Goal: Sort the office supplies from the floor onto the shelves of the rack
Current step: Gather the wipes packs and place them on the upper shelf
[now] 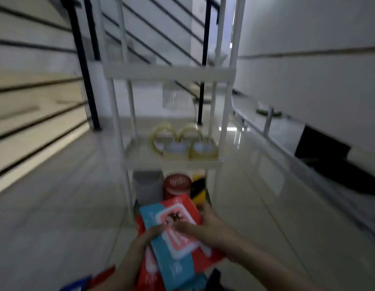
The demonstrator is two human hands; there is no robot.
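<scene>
Partly done: tape rolls (182,143) on rack (169,71) middle shelf, red tin (177,183) below; left hand (148,235), right hand (211,225) both gripping red-blue packets (176,234) before rack, unshelved.

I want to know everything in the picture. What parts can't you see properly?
All from the head view:
- Words on the red and blue packet: blurred, partly covered by the left hand and right hand.
- Red packets underneath: mostly hidden by the top packet.
- Bottom shelf: the red tin and yellow-black box are partly hidden by the packet.
- Tape rolls: count unclear from blur.
- Blue thing: cut off by the bottom edge.
</scene>
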